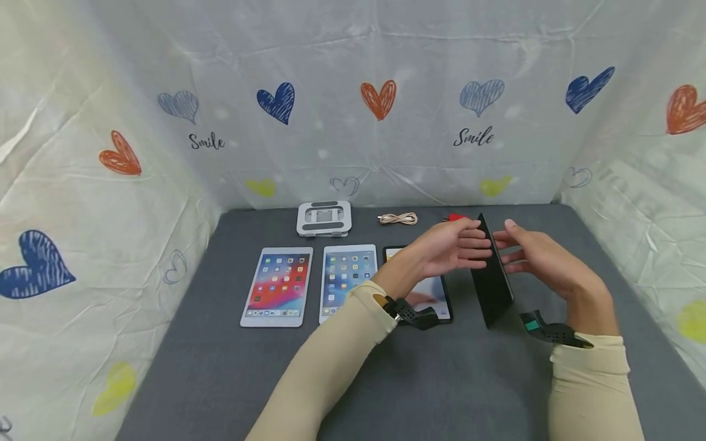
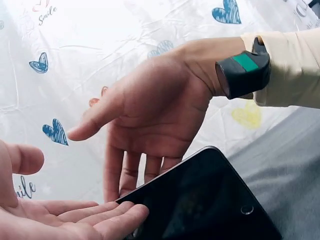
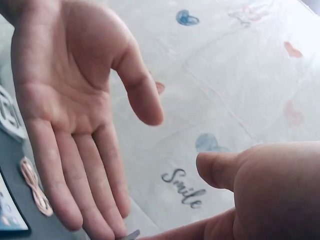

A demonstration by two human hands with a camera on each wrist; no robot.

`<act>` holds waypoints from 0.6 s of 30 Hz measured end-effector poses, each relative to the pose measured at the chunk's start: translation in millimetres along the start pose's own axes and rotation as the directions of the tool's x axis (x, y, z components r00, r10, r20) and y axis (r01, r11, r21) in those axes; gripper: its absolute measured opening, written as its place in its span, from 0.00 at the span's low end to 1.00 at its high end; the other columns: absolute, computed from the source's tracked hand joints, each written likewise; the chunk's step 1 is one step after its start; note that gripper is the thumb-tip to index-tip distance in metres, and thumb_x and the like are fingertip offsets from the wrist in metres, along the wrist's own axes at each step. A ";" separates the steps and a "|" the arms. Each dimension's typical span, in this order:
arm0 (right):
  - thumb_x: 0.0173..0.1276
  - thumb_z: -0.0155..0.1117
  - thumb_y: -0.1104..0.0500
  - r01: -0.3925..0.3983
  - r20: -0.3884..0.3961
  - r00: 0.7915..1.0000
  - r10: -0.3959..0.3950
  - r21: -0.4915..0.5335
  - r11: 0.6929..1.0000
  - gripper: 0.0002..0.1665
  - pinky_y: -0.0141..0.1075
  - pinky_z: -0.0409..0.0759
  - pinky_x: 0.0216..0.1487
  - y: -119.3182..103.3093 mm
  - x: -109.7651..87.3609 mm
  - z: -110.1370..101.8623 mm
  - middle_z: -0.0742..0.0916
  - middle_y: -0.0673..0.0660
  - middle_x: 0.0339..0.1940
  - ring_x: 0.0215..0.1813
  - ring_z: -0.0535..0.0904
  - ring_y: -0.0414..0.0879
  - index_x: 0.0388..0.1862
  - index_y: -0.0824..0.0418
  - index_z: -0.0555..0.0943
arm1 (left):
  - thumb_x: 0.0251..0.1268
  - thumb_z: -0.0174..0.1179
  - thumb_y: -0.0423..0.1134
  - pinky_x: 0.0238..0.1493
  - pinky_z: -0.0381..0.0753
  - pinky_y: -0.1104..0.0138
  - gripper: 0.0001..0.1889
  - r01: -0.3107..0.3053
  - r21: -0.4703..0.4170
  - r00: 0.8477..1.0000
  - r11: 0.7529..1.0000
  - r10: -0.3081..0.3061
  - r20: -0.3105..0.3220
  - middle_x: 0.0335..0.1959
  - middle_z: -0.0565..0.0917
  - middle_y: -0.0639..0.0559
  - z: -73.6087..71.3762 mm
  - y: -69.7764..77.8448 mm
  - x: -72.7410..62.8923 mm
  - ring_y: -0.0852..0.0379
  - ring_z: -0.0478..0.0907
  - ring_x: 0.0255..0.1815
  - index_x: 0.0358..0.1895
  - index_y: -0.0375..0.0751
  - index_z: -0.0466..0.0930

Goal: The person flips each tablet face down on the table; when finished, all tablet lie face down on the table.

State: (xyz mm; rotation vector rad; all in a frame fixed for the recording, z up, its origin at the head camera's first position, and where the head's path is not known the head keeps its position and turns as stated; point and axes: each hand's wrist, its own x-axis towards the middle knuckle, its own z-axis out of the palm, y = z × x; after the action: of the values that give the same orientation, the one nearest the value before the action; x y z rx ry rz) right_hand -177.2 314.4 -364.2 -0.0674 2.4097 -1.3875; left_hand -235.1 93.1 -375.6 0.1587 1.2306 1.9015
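A dark tablet [image 1: 491, 282] stands tilted on its edge at the right of the row; its black screen and round home button show in the left wrist view. My left hand [image 1: 447, 248] has its straight fingers against the screen side, thumb raised. On the other side is my right hand [image 1: 543, 257], fingers extended towards the tablet's back, thumb apart. Both palms face each other in the right wrist view, where the tablet is nearly out of frame. Partly under my left arm lies a black-framed tablet [image 1: 436, 294] with its screen lit.
Two white tablets with lit screens, one far left [image 1: 278, 286] and one beside it [image 1: 347, 272], lie on the grey table [image 1: 220, 380]. Behind them are a grey-white folded stand [image 1: 324, 218], a coiled cable [image 1: 398, 218] and a partly hidden red item [image 1: 455, 217].
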 end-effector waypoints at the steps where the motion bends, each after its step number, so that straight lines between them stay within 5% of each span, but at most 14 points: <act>1: 0.90 0.30 0.30 0.010 0.006 1.000 -0.010 0.003 1.000 0.53 0.25 0.86 0.55 -2.1 1.5 3.5 0.65 0.76 0.84 0.75 0.73 0.70 0.89 0.73 0.54 | 0.91 0.51 0.47 0.82 0.75 0.45 0.30 -0.003 0.007 1.000 1.000 0.003 -0.011 0.80 0.75 0.37 -2.3 0.1 -2.1 0.37 0.72 0.83 0.82 0.28 0.66; 10: 0.91 0.30 0.31 0.061 0.037 0.997 -0.062 0.030 0.998 0.52 0.31 0.88 0.62 7.9 10.7 19.3 0.72 0.76 0.82 0.72 0.82 0.67 0.87 0.73 0.60 | 0.90 0.48 0.51 0.81 0.75 0.41 0.35 -0.002 0.008 0.997 1.000 0.003 -0.074 0.81 0.72 0.30 -26.7 3.4 -27.1 0.31 0.72 0.81 0.83 0.26 0.63; 18: 0.90 0.26 0.29 -0.048 0.037 0.998 0.047 0.034 0.998 0.56 0.56 0.79 0.78 44.8 14.6 33.2 0.69 0.79 0.83 0.81 0.71 0.74 0.85 0.78 0.58 | 0.89 0.46 0.60 0.80 0.73 0.35 0.41 0.078 -0.087 0.985 0.993 -0.090 -0.149 0.84 0.67 0.30 -45.4 3.5 -38.4 0.28 0.65 0.84 0.86 0.29 0.56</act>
State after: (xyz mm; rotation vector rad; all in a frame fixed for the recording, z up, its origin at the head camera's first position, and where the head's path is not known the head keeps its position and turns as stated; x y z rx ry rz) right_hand -173.9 306.9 -421.3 -0.0262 2.3413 -1.3952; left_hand -235.9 34.1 -383.7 -0.0827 1.2388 1.9146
